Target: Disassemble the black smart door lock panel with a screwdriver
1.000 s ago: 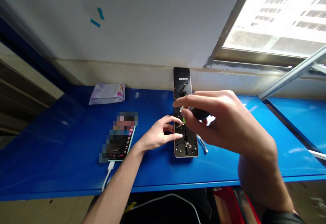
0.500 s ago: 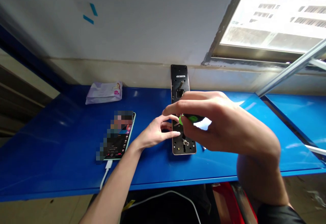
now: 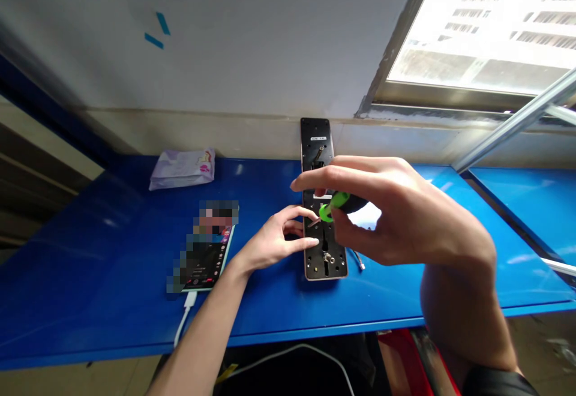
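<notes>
Phone screen [image 3: 204,246] pixelated; screwdriver [image 3: 332,206] mostly behind right hand [image 3: 405,216].

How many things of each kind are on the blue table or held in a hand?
Black lock panel: 1
Green-handled screwdriver: 1
Phone: 1
Tissue pack: 1
White charging cable: 1
Thin wire: 1
Total: 6

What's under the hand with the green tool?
A long black plate on the blue table. The right hand and green tool hide its middle.

Blue workbench [image 3: 90,264], long dark panel [image 3: 324,258], phone [image 3: 204,255] on white cable [image 3: 183,318], purple packet [image 3: 182,168]
</notes>
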`<state>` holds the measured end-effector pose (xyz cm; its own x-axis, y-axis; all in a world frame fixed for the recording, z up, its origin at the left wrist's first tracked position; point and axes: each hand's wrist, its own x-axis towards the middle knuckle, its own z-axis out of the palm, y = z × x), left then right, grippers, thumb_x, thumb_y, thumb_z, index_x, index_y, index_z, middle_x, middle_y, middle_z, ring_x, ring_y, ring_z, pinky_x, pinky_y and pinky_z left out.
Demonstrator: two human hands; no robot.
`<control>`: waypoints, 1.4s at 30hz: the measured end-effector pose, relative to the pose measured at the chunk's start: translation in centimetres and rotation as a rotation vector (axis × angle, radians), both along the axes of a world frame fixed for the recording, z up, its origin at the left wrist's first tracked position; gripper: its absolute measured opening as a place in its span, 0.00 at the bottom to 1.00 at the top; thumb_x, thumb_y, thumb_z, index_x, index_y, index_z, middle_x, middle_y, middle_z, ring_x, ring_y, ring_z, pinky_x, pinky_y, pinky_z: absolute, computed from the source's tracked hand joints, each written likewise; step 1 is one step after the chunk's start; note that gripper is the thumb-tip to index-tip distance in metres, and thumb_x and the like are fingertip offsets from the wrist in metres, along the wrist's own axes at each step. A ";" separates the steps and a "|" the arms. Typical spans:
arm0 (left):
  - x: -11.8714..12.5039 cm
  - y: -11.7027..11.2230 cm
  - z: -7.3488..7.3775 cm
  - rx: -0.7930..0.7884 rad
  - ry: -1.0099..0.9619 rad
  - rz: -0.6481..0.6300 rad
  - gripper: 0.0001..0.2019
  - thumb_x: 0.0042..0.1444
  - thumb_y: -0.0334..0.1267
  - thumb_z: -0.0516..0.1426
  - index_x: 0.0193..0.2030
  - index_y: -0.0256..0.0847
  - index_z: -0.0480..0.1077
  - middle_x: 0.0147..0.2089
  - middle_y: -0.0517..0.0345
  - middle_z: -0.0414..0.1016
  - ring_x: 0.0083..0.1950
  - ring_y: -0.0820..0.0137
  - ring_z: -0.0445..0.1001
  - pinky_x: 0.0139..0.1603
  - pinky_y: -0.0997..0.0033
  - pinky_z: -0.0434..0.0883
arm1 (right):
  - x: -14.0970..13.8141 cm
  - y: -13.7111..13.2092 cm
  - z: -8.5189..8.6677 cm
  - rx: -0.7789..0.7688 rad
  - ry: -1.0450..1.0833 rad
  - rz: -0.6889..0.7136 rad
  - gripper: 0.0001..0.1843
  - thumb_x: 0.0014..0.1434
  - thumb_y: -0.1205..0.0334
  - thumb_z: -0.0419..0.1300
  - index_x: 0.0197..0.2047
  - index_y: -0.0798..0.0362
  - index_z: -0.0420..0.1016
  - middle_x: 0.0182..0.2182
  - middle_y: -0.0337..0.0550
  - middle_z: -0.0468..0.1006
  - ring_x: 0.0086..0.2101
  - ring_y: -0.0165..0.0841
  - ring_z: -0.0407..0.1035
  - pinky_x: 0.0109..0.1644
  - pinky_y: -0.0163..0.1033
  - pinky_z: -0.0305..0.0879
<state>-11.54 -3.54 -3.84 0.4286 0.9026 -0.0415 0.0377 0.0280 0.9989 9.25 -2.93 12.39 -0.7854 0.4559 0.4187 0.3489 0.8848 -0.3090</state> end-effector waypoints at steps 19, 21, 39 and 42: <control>0.1 0.0 0.1 0.042 0.048 0.017 0.21 0.55 0.43 0.70 0.53 0.42 0.73 0.59 0.51 0.78 0.50 0.61 0.82 0.55 0.61 0.79 | 0.0 0.5 0.1 0.055 0.005 -0.003 0.10 0.69 0.59 0.63 0.47 0.55 0.82 0.30 0.37 0.78 0.26 0.23 0.66 0.31 0.32 0.61; 0.1 0.0 -0.1 0.030 0.045 0.021 0.22 0.54 0.43 0.70 0.54 0.42 0.74 0.57 0.51 0.79 0.50 0.61 0.82 0.55 0.60 0.79 | 0.0 0.7 0.0 0.068 0.016 0.009 0.12 0.71 0.56 0.62 0.42 0.55 0.82 0.28 0.37 0.77 0.25 0.22 0.66 0.30 0.31 0.60; 0.0 0.0 -0.5 0.004 0.035 0.020 0.23 0.54 0.43 0.70 0.55 0.42 0.74 0.53 0.51 0.81 0.50 0.60 0.82 0.55 0.59 0.79 | 0.3 1.0 0.1 0.050 0.030 0.047 0.11 0.72 0.57 0.61 0.45 0.54 0.83 0.31 0.39 0.81 0.27 0.23 0.69 0.33 0.31 0.63; -0.1 0.1 -0.7 0.004 0.014 0.005 0.23 0.54 0.42 0.71 0.55 0.42 0.73 0.53 0.51 0.81 0.51 0.60 0.82 0.56 0.58 0.79 | 0.5 0.9 0.0 0.034 0.012 0.048 0.11 0.70 0.67 0.60 0.52 0.55 0.82 0.36 0.41 0.83 0.29 0.24 0.71 0.35 0.31 0.64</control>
